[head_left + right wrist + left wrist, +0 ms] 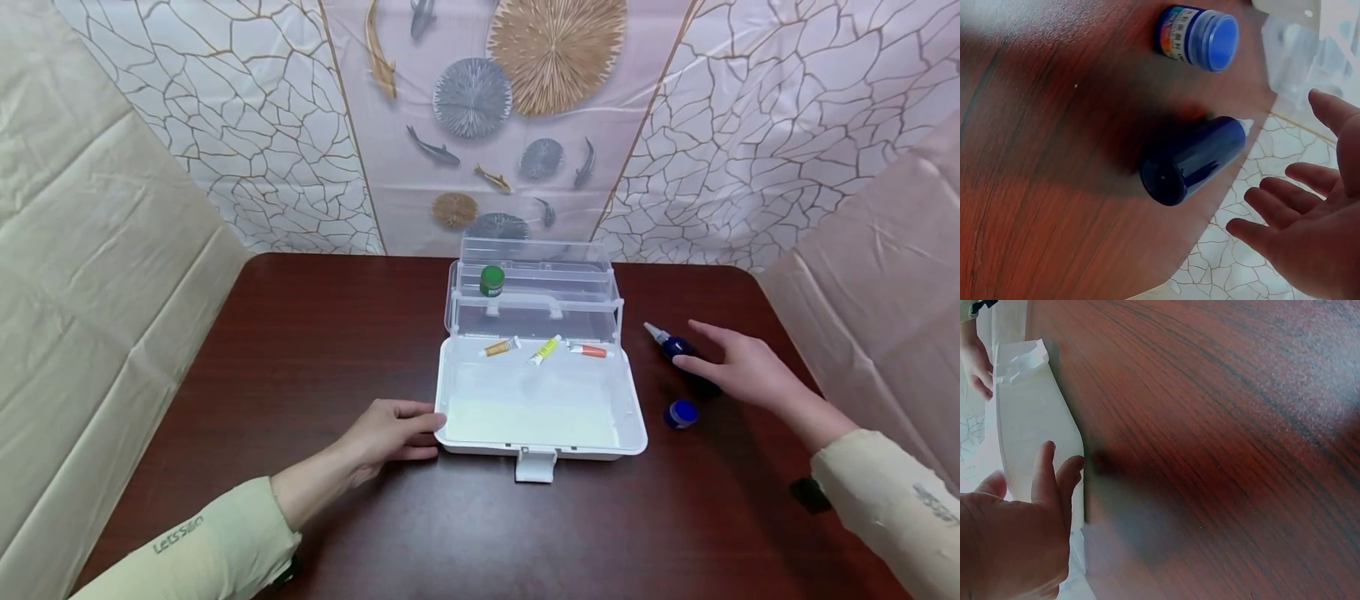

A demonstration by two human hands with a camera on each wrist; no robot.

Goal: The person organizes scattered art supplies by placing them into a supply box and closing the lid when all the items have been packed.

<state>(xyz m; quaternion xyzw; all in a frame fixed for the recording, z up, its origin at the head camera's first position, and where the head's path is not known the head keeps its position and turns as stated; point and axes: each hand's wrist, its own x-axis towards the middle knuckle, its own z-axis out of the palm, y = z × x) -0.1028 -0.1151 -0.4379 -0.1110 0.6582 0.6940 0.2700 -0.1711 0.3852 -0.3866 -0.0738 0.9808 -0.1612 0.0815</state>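
My left hand [393, 433] is at the near left corner of a white plastic box [633, 408], one digit over its rim. In the left wrist view, fingers of that hand lie along the box's outer wall [1035, 419]. To the right of the box, my right hand [746, 367] hovers with spread fingers by a dark blue squeeze bottle [678, 348] with a pale nozzle. The bottle lies on its side, and the right wrist view shows a gap between it and the hand. A small blue-lidded jar [681, 414] is close by.
The box's clear lid [536, 321] stands raised with a see-through tray [573, 275]. A green-lidded jar [492, 281] sits up there. Brown [500, 347], yellow [546, 350] and orange [588, 351] paint tubes lie below it. Patterned cloth [277, 125] hangs behind the dark red table [322, 333].
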